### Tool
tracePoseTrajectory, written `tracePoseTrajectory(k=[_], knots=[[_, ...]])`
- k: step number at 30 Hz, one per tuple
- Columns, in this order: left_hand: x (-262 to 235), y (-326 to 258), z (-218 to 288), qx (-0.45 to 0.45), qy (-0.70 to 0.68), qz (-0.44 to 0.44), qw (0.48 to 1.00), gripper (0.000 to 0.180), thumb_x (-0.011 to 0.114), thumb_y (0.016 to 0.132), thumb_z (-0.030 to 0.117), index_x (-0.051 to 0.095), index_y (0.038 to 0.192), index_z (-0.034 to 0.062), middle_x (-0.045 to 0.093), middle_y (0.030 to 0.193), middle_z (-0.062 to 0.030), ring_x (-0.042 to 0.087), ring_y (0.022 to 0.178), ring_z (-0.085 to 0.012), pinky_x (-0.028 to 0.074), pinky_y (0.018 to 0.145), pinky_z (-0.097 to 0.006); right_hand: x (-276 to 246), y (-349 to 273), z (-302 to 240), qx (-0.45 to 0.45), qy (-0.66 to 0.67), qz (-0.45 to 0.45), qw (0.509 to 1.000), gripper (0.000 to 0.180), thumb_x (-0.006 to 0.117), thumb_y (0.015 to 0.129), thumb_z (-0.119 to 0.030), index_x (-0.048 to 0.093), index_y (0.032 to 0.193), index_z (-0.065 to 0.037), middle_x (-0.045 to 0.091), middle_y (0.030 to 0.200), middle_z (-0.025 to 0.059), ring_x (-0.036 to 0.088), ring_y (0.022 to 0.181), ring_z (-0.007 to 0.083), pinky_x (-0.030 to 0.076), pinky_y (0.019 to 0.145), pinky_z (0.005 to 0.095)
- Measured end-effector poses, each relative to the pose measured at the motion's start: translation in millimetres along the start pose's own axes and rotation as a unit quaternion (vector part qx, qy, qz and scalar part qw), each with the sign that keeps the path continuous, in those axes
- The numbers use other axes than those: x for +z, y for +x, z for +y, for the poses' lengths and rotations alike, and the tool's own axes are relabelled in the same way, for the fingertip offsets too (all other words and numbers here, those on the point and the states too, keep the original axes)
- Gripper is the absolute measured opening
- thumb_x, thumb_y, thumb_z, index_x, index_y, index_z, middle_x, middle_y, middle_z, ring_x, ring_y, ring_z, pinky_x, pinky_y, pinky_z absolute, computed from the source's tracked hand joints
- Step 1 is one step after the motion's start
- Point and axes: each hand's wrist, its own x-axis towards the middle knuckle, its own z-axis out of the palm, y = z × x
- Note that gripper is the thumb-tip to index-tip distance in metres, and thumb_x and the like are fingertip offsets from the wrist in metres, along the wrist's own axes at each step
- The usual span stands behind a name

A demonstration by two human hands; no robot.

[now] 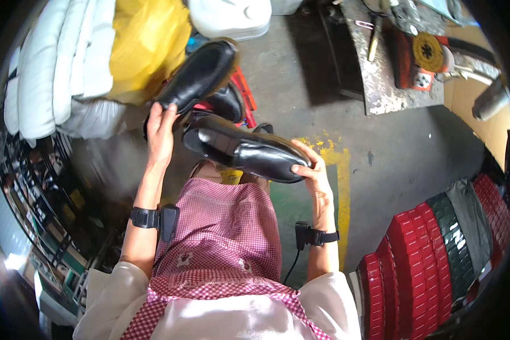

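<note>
My left hand is closed round the heel end of a black leather shoe, whose toe points away and to the right. In front of me, another black shoe lies across my lap area, held by its toe in my right hand. Its opening faces up at the left end, showing a pale and brown insole. The two shoes are close together, near each other's heel ends. Behind them another black shoe is partly hidden, beside a red frame.
Thick white rolls and a yellow bag stand at the far left. A white jug is at the back. To the right are a worn workbench with an orange tool and stacked red trays.
</note>
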Motion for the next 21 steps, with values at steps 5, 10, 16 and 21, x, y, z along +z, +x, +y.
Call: tracePoseTrajectory(k=[5,10,16,21], knots=[[-39,-25,-26,-0.052,0.152,-0.163,0.974,0.016,0.047,0.088,0.013,0.045,0.098,0.0011,0.048,0.079,0.0008,0.042,0.074,-0.0053,0.037,0.069,-0.020,60,16,36,0.074,-0.049,-0.093,0.992,0.061,0.071,0.059,-0.005,0.049,0.116,0.000,0.055,0.108,0.0070,0.049,0.102,0.0180,0.033,0.094,0.0284],[-103,-48,-48,-0.121,0.149,-0.281,0.940,0.044,0.050,0.066,0.004,0.037,0.109,0.0004,0.052,0.100,-0.0195,0.051,0.096,-0.0249,0.039,0.082,-0.036,106,15,68,0.134,-0.069,-0.114,0.982,0.061,0.073,0.056,-0.010,0.050,0.112,0.002,0.056,0.104,0.0082,0.050,0.099,0.0189,0.032,0.092,0.0283],[-146,-72,-64,-0.034,0.313,-0.304,0.899,0.054,0.058,0.064,0.002,0.030,0.110,-0.0016,0.049,0.093,-0.0238,0.048,0.090,-0.0379,0.039,0.081,-0.042,131,18,106,0.199,-0.075,-0.107,0.971,0.060,0.073,0.057,-0.012,0.050,0.111,0.003,0.056,0.104,0.0089,0.050,0.099,0.0188,0.034,0.091,0.0279],[-198,-89,-101,-0.026,0.238,-0.142,0.960,0.040,0.067,0.064,0.003,0.044,0.096,0.0012,0.057,0.086,-0.0163,0.056,0.077,-0.0323,0.045,0.068,-0.039,167,47,112,0.204,-0.217,-0.087,0.951,0.040,0.056,0.083,-0.035,0.060,0.096,0.002,0.060,0.091,0.0083,0.052,0.089,0.0156,0.039,0.083,0.0298]])
